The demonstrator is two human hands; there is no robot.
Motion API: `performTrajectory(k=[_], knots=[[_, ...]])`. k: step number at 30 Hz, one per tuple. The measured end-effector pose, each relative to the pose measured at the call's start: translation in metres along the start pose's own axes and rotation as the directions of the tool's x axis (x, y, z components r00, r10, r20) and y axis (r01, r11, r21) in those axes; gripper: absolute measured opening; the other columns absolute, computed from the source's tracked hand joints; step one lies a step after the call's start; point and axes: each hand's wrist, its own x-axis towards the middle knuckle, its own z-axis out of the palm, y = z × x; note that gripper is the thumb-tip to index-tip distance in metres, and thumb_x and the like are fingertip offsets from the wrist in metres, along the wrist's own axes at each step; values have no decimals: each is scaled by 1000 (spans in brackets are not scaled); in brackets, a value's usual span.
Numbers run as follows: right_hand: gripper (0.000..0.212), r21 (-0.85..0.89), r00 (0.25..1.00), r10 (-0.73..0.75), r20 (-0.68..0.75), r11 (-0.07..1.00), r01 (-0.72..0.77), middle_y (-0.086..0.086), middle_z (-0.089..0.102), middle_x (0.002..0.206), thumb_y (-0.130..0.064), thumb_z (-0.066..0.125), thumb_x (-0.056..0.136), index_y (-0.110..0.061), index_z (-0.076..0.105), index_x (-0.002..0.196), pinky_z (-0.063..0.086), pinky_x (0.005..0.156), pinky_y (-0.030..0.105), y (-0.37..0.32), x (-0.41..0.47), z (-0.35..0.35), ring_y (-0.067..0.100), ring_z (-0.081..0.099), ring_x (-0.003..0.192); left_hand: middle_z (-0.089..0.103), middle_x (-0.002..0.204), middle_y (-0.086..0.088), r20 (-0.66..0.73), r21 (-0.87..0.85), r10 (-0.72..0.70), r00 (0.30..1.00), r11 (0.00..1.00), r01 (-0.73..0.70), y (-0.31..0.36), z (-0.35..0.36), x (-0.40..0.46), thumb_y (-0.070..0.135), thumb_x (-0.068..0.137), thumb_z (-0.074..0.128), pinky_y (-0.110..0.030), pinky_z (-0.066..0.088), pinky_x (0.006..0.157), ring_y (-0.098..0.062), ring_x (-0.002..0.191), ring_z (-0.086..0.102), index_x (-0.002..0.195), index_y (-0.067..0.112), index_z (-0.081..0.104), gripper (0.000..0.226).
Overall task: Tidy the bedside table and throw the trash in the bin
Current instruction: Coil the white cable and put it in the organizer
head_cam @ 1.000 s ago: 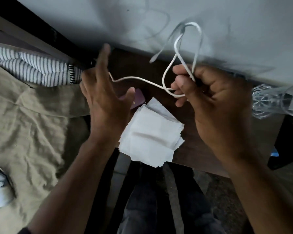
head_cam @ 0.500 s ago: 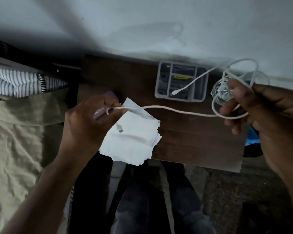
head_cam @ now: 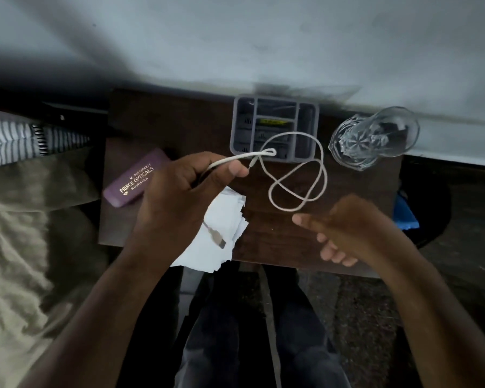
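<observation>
— While the left hand (head_cam: 179,191) is pinching the white cable (head_cam: 297,175) between thumb and fingers (head_cam: 235,170), where are its loops lying?

— They're resting on the worktop (head_cam: 179,119) at the hand's three o'clock, one crossing the grey organiser (head_cam: 275,127). The plug is hanging at six o'clock over the papers (head_cam: 221,219).

— And the right hand (head_cam: 345,231)?

— It's hovering empty at the loops' five o'clock, fingers loosely apart, the glass (head_cam: 373,138) at its twelve.
</observation>
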Motion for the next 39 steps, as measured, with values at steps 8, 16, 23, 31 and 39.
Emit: performTrajectory(k=[8,16,23,31,39], knots=[[45,-149,492,-780,-388,580,801,-2,60,138,-16,65,97,-17,57,142,41,109,21,-50,-26,12,9,54,130,46,51,15,263,-267,-172,949,932,243,17,27,-3,28,104,56,-16,33,45,-1,44,37,85,13,68,27],[15,102,622,-738,-262,620,778,-7,76,92,-31,63,100,-22,74,94,56,79,34,-62,12,-6,9,71,88,74,83,-3,458,-647,-80,885,653,393,3,-4,4,22,98,45,-28,60,83,-18,82,75,120,9,71,36],[9,139,514,-589,-623,564,814,-26,64,57,-29,67,97,-24,75,99,41,52,12,-58,23,-7,-4,56,52,53,60,0,413,-583,-139,900,719,379,0,-6,-13,30,96,53,-35,59,71,-21,61,62,91,19,78,27],[36,5,685,-701,-198,698,716,-7,62,74,-30,52,105,-15,62,136,45,64,18,-28,17,60,-6,54,61,53,67,4,220,-949,15,975,236,210,31,-8,5,17,109,31,-20,44,58,-8,57,46,107,15,52,21],[10,-286,610,-792,7,583,761,-18,53,70,-33,72,90,-25,74,95,35,63,17,-33,-24,40,-7,49,64,68,90,-13,84,-423,-61,995,901,91,4,22,16,-6,107,32,-32,52,69,-23,68,60,122,5,45,22]])
